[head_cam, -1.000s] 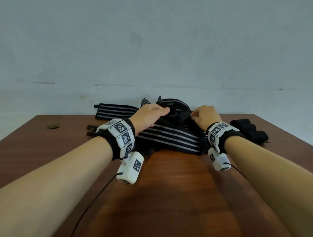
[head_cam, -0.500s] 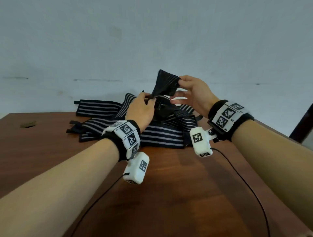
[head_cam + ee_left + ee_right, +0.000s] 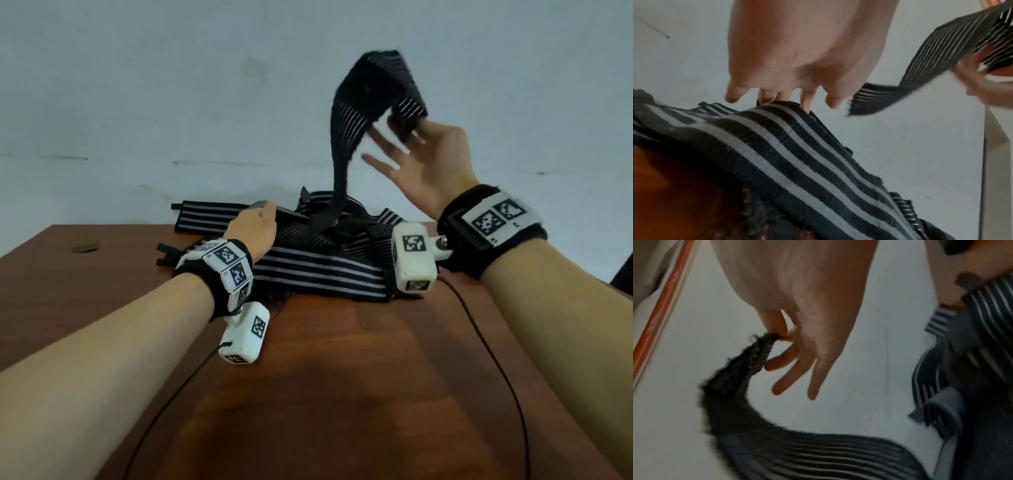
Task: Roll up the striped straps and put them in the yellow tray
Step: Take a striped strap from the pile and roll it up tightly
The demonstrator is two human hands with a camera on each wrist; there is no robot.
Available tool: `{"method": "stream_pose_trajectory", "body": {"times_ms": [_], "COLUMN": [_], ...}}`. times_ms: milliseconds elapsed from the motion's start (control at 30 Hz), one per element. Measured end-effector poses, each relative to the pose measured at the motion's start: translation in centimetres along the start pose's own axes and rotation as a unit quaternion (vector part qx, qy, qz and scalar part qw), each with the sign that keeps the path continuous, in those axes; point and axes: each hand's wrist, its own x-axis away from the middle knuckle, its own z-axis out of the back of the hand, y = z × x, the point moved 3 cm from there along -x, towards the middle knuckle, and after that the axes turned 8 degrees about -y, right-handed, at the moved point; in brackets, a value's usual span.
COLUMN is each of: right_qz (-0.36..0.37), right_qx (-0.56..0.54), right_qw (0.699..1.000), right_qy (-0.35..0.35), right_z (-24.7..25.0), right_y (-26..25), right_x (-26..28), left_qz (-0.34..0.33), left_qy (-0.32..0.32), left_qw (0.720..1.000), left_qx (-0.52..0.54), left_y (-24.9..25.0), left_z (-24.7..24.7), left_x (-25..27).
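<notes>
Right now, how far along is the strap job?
Early. Done: nothing visibly rolled, and no yellow tray is in view. In hand: the right hand pinches one end of a striped strap lifted above the pile of straps, while the left hand rests on the pile. Left: roll this strap, then the others, and tray them all.
</notes>
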Motion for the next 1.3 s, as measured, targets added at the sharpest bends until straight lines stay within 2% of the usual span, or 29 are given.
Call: {"method": "stream_pose_trajectory", "body": {"times_ms": [100, 167, 233, 267, 300, 333, 367, 400, 433, 533, 567, 600, 633, 700, 733, 767, 867, 967, 1067, 1133, 1200, 1267, 1300], "right_qz": [-0.105, -0.200, -0.287, -0.297, -0.278, -0.234, -0.178, -0.137, -0.133, -0.230, -0.254, -0.268, -0.272, -0.252, -0.228, -0.195, -0.082, 0.007, 0.036, 0.041, 0.056, 0.052, 0.038], "right_qx": [0.208, 0.270, 0.296, 0.304, 0.328, 0.375, 0.451, 0.534, 0.615, 0.802, 0.827, 0.833, 0.833, 0.831, 0.827, 0.815, 0.736, 0.628, 0.501, 0.365, 0.268, 0.210, 0.190], "right_qw": [0.972, 0.941, 0.902, 0.893, 0.893, 0.892, 0.874, 0.834, 0.777, 0.551, 0.501, 0.483, 0.480, 0.495, 0.513, 0.544, 0.672, 0.776, 0.863, 0.930, 0.962, 0.976, 0.981], "right_qy": [0.035, -0.026, -0.132, -0.149, -0.135, -0.091, -0.038, -0.002, 0.002, -0.031, -0.032, -0.032, -0.033, -0.043, -0.043, -0.035, 0.002, 0.049, 0.050, 0.032, 0.015, -0.004, -0.014], "right_z": [1.8, 2.9, 3.6, 4.0, 4.7, 5.7, 6.9, 8.1, 9.0, 11.4, 12.0, 12.6, 13.0, 13.4, 13.5, 13.2, 11.6, 9.1, 6.2, 4.0, 2.2, 0.6, 0.1], "right_y": [3.2, 5.2, 6.9, 7.3, 7.5, 7.5, 7.2, 6.9, 6.9, 7.5, 7.6, 7.7, 7.8, 7.6, 7.4, 7.0, 5.2, 3.1, 1.2, -0.3, -1.9, -2.6, -2.6], "right_x": [1.1, 2.3, 3.4, 3.4, 3.1, 2.5, 1.7, 1.0, 0.5, -0.1, -0.1, 0.0, 0.0, 0.0, 0.0, 0.1, 0.3, 0.4, 0.2, 0.0, 0.0, 0.3, 0.4], "left_qz": [-0.027, -0.063, -0.096, -0.102, -0.101, -0.098, -0.093, -0.089, -0.087, -0.060, -0.048, -0.037, -0.029, -0.031, -0.038, -0.050, -0.091, -0.120, -0.189, -0.222, -0.215, -0.182, -0.175], "left_qy": [0.064, 0.073, 0.005, -0.050, -0.104, -0.148, -0.181, -0.204, -0.217, -0.257, -0.279, -0.302, -0.320, -0.329, -0.314, -0.289, -0.232, -0.197, -0.133, -0.112, -0.137, -0.170, -0.166], "left_qw": [0.995, 0.989, 0.985, 0.984, 0.983, 0.981, 0.978, 0.975, 0.972, 0.960, 0.952, 0.943, 0.935, 0.926, 0.929, 0.937, 0.956, 0.971, 0.973, 0.968, 0.967, 0.967, 0.970], "left_qx": [0.076, 0.115, 0.143, 0.137, 0.110, 0.073, 0.036, 0.003, -0.024, -0.093, -0.116, -0.134, -0.151, -0.184, -0.193, -0.191, -0.157, -0.067, -0.014, -0.015, -0.025, -0.046, -0.044], "left_y": [0.8, 1.9, 2.9, 3.2, 3.4, 3.4, 3.1, 2.9, 2.7, 2.5, 2.5, 2.4, 2.3, 2.1, 2.1, 2.0, 1.9, 2.6, 4.3, 5.1, 5.1, 4.8, 4.6], "left_z": [1.1, 1.5, 1.1, 0.5, -0.3, -1.1, -1.9, -2.7, -3.3, -4.7, -5.1, -5.5, -6.0, -6.8, -7.0, -7.1, -6.5, -5.5, -4.5, -4.4, -4.7, -5.3, -5.4], "left_x": [1.2, 2.2, 2.7, 3.1, 3.5, 3.8, 4.0, 4.2, 4.3, 4.5, 4.6, 4.8, 4.9, 5.1, 5.1, 4.9, 4.5, 4.5, 4.8, 5.0, 5.0, 5.0, 5.0]}}
